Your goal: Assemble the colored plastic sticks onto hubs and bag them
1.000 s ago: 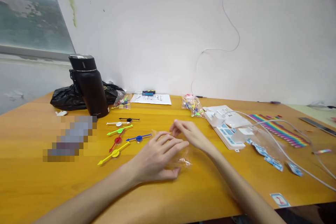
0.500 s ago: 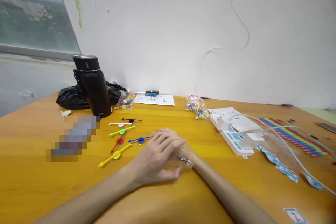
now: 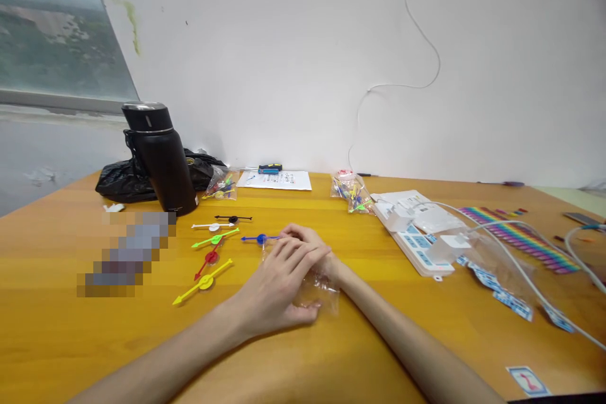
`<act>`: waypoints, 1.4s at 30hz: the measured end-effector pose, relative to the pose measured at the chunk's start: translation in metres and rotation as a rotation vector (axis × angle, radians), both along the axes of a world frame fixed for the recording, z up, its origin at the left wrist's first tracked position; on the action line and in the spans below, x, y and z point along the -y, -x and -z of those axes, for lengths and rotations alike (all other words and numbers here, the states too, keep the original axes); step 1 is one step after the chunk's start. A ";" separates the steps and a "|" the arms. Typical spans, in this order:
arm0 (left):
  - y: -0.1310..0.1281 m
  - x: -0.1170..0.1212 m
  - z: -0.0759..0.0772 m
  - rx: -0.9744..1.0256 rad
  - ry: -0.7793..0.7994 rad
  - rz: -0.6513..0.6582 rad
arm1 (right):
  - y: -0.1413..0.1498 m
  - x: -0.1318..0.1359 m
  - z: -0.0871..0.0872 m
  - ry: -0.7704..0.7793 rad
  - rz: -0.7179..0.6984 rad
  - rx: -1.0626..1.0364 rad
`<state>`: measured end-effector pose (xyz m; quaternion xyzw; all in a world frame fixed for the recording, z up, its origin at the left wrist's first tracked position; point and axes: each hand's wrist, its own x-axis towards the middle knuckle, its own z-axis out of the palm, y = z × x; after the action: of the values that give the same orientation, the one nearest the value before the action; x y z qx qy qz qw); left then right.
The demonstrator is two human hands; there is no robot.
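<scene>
My left hand [image 3: 284,281] lies palm down with its fingers stretched out over a clear plastic bag [image 3: 324,293], pressing it to the table. My right hand [image 3: 303,235] reaches behind the left one. Its fingers are closed at the right end of a blue arrow spinner [image 3: 261,239]; the left hand hides part of this grip. To the left lie more arrow spinners: yellow [image 3: 206,282], red [image 3: 211,257], green [image 3: 216,240], white [image 3: 214,227] and black [image 3: 233,219].
A black bottle [image 3: 165,167] stands at the left before a black plastic bag [image 3: 125,180]. Small bags of coloured spinners [image 3: 350,192], a paper sheet [image 3: 293,180] and a screwdriver [image 3: 269,170] lie at the back. A power strip [image 3: 421,255] with cables and rainbow strips [image 3: 521,237] occupy the right.
My right hand has moved left behind the left hand to the blue arrow spinner, which has shifted right and away from me. My left hand stays on the plastic bag.
</scene>
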<state>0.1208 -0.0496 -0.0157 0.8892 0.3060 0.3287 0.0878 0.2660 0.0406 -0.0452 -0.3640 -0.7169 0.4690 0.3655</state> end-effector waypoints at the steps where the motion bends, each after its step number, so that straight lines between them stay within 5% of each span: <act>1: 0.001 0.000 0.000 0.009 0.005 -0.005 | -0.006 -0.003 -0.002 0.015 0.031 -0.027; 5: 0.007 -0.004 -0.002 0.063 0.022 -0.041 | -0.034 -0.019 -0.017 -0.052 0.335 -0.177; 11: 0.013 -0.016 0.001 0.223 0.143 -0.213 | -0.055 -0.005 -0.044 -0.441 0.696 -0.369; 18: 0.013 -0.021 0.000 0.381 0.189 -0.303 | -0.055 0.016 -0.046 -0.893 0.589 0.037; 26: 0.013 -0.023 0.008 0.360 0.189 -0.309 | -0.031 0.031 -0.049 -0.839 0.287 0.217; 39: 0.016 -0.023 0.003 0.358 0.201 -0.326 | -0.036 0.039 -0.058 -0.839 0.671 -0.077; 42: 0.015 -0.023 0.004 0.359 0.201 -0.325 | -0.036 0.038 -0.058 -0.831 0.623 -0.063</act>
<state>0.1060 -0.0270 -0.0195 0.7426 0.4553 0.4589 0.1749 0.3021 0.0030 0.0130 -0.3701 -0.6888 0.0246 0.6228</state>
